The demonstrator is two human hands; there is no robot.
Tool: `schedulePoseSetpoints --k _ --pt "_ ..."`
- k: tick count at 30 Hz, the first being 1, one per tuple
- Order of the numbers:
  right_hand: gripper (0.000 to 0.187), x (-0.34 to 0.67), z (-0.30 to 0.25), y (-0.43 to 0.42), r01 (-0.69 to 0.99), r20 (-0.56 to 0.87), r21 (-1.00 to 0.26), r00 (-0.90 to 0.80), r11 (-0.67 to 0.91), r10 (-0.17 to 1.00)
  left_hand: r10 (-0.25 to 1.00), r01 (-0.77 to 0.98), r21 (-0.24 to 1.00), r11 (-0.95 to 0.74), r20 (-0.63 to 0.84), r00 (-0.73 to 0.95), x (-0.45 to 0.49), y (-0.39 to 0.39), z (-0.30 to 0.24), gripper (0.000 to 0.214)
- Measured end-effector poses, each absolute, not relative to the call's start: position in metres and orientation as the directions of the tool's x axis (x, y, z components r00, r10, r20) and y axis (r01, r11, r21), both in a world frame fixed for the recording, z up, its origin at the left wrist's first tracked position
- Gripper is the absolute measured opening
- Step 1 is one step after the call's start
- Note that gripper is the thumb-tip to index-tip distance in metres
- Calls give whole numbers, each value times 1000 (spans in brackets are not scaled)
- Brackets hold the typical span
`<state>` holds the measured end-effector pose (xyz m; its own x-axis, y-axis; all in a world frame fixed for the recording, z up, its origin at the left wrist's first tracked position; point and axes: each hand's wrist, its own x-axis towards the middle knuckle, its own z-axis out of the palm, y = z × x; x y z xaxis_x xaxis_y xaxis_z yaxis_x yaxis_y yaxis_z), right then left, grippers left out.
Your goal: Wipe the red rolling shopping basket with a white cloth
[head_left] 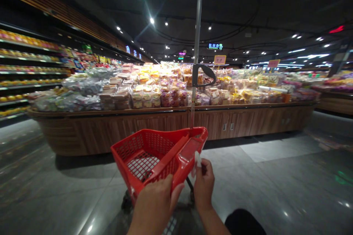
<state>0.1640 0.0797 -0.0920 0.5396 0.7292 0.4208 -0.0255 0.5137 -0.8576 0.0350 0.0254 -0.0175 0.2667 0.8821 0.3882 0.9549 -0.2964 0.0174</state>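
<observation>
A red plastic shopping cart (182,169) with a lattice basket stands in front of me, turned at an angle. My left hand (156,198) grips its near rim, fingers wrapped over the edge. At the cart's right side, my right hand (203,183) pinches a crumpled white tissue (198,159) between thumb and fingers. The tissue is close to the clear panel (189,149) on the cart's rim; whether it touches the cart I cannot tell. The bottom grid of the basket shows the floor through it.
Beyond the cart runs a long wooden display counter (162,125) heaped with packaged snacks (149,90). A metal pole (198,25) with a dark loop handle rises past the cart's far end. Stocked shelves (30,66) line the left; grey tiled floor (239,183) surrounds the cart.
</observation>
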Motion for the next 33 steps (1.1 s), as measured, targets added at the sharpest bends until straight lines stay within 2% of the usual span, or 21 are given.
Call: schedulePoseSetpoints --k 3,7,15,18,23,29,33 --pt "21 160 -94 75 -29 420 -862 516 505 747 896 962 23 -271 372 243 34 24 -17 37" --pt "18 151 -99 60 -10 517 -818 424 575 744 903 962 47 -267 362 233 31 24 -17 36" --pt "28 188 -74 99 98 499 -834 553 542 667 882 956 42 -292 397 252 25 24 -20 36" --pt "29 188 -73 95 121 528 -819 541 561 655 865 955 31 -295 433 253 22 24 -23 37" --pt "25 189 -80 94 104 525 -832 465 545 713 848 942 48 -332 453 276 12 21 -26 34" --pt "31 208 -75 126 84 429 -878 573 471 699 837 937 62 -344 472 276 2 21 -26 33" --pt "26 190 -80 104 24 447 -859 523 511 726 825 929 88 -359 496 271 -1 21 -26 31"
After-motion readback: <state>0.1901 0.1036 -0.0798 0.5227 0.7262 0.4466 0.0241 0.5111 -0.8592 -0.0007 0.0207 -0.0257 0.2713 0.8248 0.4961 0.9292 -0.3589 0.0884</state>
